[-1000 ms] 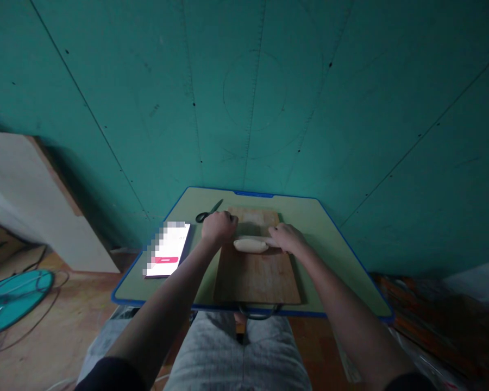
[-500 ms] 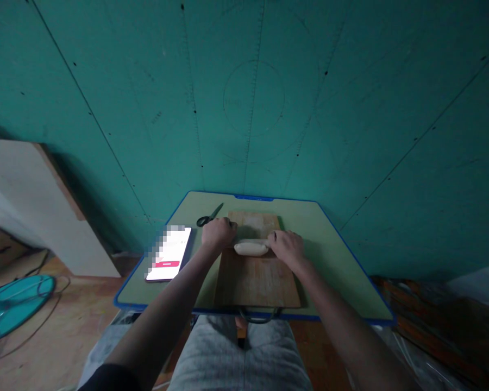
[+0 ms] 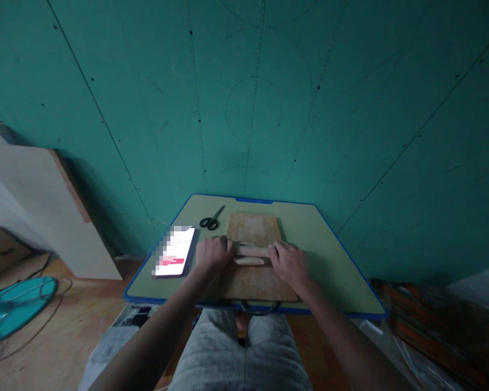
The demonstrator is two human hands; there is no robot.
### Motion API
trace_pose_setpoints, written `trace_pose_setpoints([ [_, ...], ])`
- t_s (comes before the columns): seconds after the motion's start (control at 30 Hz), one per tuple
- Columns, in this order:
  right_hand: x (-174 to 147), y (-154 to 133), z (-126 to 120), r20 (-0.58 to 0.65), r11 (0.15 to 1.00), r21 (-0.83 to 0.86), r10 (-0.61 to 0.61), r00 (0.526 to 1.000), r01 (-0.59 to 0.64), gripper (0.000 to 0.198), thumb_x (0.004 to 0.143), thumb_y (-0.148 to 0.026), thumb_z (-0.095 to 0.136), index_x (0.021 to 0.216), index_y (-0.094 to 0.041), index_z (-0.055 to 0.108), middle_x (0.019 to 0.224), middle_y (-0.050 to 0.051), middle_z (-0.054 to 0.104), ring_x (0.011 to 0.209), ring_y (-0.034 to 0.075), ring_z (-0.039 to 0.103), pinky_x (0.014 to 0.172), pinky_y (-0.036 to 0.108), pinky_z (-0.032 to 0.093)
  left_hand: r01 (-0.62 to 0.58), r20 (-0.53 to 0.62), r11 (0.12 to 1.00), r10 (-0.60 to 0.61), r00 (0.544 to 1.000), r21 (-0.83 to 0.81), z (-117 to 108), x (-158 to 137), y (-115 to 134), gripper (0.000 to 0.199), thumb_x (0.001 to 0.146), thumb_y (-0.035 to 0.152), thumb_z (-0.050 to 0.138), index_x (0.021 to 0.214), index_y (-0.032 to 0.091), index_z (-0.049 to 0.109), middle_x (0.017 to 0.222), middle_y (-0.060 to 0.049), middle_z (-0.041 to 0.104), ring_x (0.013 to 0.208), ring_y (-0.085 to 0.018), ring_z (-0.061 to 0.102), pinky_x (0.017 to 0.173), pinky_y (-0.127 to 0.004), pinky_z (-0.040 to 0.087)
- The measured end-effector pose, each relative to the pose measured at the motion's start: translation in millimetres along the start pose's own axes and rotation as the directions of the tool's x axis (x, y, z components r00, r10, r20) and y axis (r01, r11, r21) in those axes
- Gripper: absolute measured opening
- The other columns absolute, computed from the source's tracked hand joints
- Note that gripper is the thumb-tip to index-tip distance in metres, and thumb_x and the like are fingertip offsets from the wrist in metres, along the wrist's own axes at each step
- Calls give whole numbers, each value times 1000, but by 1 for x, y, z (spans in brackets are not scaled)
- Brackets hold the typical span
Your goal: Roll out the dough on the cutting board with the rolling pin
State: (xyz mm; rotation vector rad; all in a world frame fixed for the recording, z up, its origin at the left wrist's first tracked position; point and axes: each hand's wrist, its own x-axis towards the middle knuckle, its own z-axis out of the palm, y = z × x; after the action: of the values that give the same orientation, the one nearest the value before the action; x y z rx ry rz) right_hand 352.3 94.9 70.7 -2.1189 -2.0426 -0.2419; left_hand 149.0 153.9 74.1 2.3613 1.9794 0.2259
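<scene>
A wooden rolling pin [image 3: 252, 251] lies crosswise over pale dough [image 3: 249, 261] on a wooden cutting board [image 3: 261, 285]. My left hand [image 3: 215, 253] is wrapped round the pin's left end, and my right hand [image 3: 288, 262] grips the right end. Dough shows on the near side of the pin, with a thin strip visible on the far side. My fingers cover both ends of the pin.
Black-handled scissors [image 3: 212, 218] lie behind my left hand. A phone with a lit screen [image 3: 177, 252] rests at the table's left. The blue-edged table [image 3: 334, 266] stands against a green wall [image 3: 252, 108]. A pale panel [image 3: 44, 201] leans at left.
Both hands have drawn the rolling pin nearer to me across the dough. A strip of dough now shows beyond the pin, and the scissors' handles are uncovered. The view has shifted slightly.
</scene>
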Motion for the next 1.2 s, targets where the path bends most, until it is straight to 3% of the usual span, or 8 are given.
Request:
trace_pose_setpoints([
  [0.37,-21,2,10,-113,998,22,-56,992,59,27,95,-30,38,82,-20,59,81,5,65,78,17,55,64,29,26,-72,-71,997,71,995,-19,-1,-28,-4,43,95,37,29,87,19,66,85,-10,71,82,-24,67,65,-31,41],
  [0.63,-37,1,9,-124,996,39,-69,990,75,24,93,-30,39,85,-20,59,86,5,65,85,19,54,67,28,28,-133,-111,991,130,985,-20,5,-46,-6,38,97,35,28,89,20,62,90,-9,67,89,-23,59,70,-31,41],
  [0.83,-38,1,3,-67,996,62,-65,996,69,24,94,-32,41,84,-21,60,88,4,68,86,18,57,66,27,29,-202,-65,979,201,978,-17,1,-52,-10,42,97,38,29,90,20,66,92,-9,69,92,-24,59,73,-31,43],
  [1.0,-32,4,-8,6,996,90,5,1000,-6,35,97,-36,37,75,-23,61,74,2,69,66,15,59,59,27,25,-148,18,989,148,989,-7,-11,-41,-9,50,97,39,26,82,19,70,87,-10,72,84,-22,67,67,-29,43],
  [1.2,-39,7,-13,-22,993,110,-28,999,30,34,97,-35,37,76,-22,60,79,2,68,68,14,60,60,27,26,-128,110,992,128,986,-11,-20,-48,-6,54,96,40,25,81,20,73,84,-12,74,80,-24,70,64,-30,43],
])
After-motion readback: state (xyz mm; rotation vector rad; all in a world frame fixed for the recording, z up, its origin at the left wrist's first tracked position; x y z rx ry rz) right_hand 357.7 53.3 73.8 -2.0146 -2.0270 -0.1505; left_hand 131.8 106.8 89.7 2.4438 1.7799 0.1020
